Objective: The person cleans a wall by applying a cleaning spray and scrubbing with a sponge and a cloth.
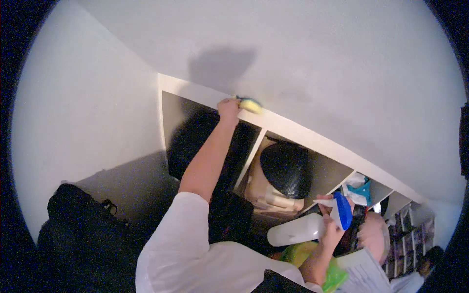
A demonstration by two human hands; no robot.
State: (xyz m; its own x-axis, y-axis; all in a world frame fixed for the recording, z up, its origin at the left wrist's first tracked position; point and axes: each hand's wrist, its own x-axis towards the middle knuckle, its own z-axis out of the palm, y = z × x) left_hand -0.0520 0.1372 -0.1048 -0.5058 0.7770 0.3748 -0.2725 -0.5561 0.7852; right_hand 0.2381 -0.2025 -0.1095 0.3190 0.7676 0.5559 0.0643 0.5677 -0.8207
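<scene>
My left arm reaches up to the top of a white shelf unit [312, 134]. My left hand [228, 109] is closed around one end of a yellow sponge [250, 105] with a dark edge, which rests on the ledge by the wall. Lower right, my right hand [330, 225] grips the neck of a white spray bottle [295, 230] with a blue and white spray head [344, 212]. The bottle is tilted almost on its side, in front of the shelf compartments.
Compartments hold a black rounded item [287, 168], a teal and white bundle [360, 189] and dark things. Something bright green [335, 276], a printed sheet [364, 271] and a pink rounded item [373, 235] are lower right. Dark cloth-like items [78, 234] fill the lower left.
</scene>
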